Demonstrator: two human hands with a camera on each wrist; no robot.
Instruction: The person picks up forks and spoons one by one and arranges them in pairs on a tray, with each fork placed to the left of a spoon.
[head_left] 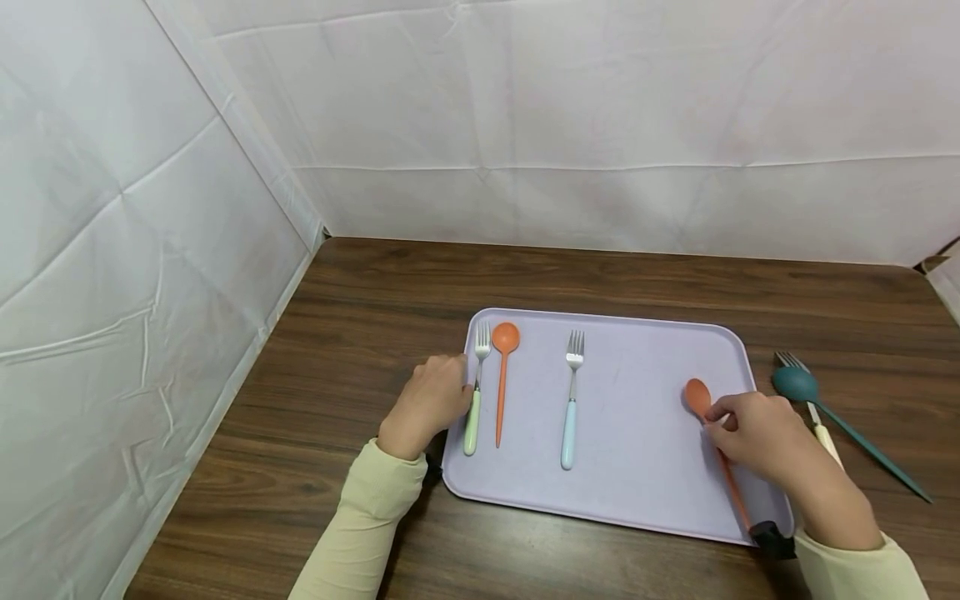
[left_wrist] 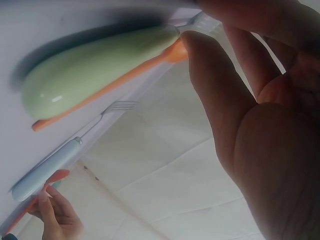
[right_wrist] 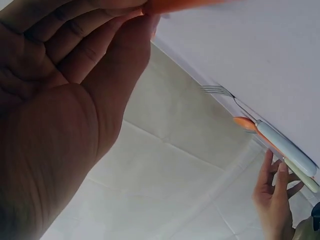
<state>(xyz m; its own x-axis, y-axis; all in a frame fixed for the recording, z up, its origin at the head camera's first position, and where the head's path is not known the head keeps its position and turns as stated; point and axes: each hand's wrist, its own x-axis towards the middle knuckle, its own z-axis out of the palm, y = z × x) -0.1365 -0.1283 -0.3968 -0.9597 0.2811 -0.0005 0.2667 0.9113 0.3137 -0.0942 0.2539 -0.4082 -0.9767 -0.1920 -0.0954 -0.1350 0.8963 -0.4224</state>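
My left hand point(head_left: 431, 400) is at the tray's left edge, its thumb and forefinger pinching the neck of a fork with a light green handle point(head_left: 472, 425). Close beside that fork lies an orange spoon point(head_left: 506, 337), bowl toward the back. With thumb and fingertips, my right hand point(head_left: 757, 429) pinches the handle of a second orange spoon point(head_left: 697, 397) at the right side of the lilac tray point(head_left: 637, 492). Between the hands, a fork with a light blue handle point(head_left: 568, 433) lies on the tray. The right wrist view shows the pinched spoon point(right_wrist: 185, 5) only in part.
Right of the tray, a teal spoon point(head_left: 870, 437) lies across a fork with a pale yellow handle point(head_left: 827, 442) on the dark wooden table point(head_left: 315, 350). White cloth point(head_left: 585, 108) hangs behind the table and along its left side.
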